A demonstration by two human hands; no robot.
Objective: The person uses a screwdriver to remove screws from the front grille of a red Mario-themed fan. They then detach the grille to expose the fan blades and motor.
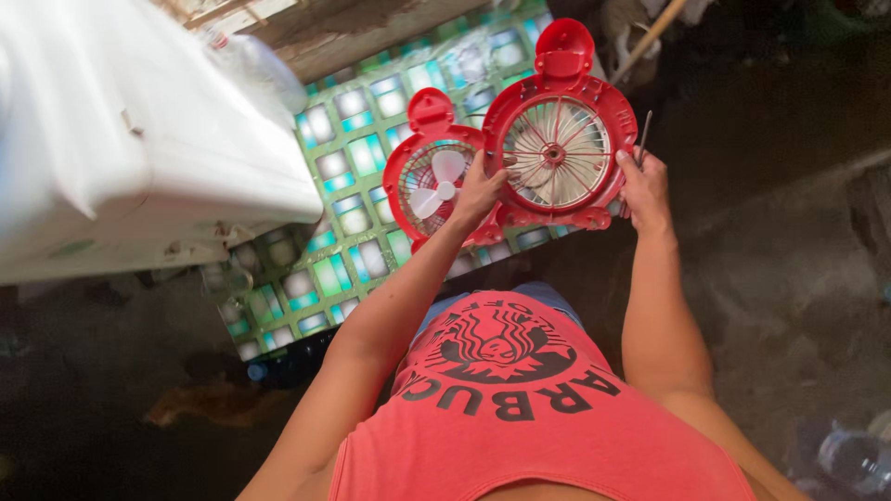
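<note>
Both my hands hold up a red plastic fan grille (559, 139), a round frame with thin wire spokes and a rounded tab on top. My left hand (478, 193) grips its left rim. My right hand (643, 188) grips its right rim and also holds a thin metal tool (643, 136) that sticks up past the fingers. Behind and left of the grille lies the red fan body (429, 176) with white blades, on a green and white patterned mat (357, 199).
A large white box-like object (121, 139) fills the upper left. Dark ground (789, 260) spreads to the right and below. A clear plastic bottle (854, 455) lies at the lower right. A wooden stick (650, 37) leans at the top.
</note>
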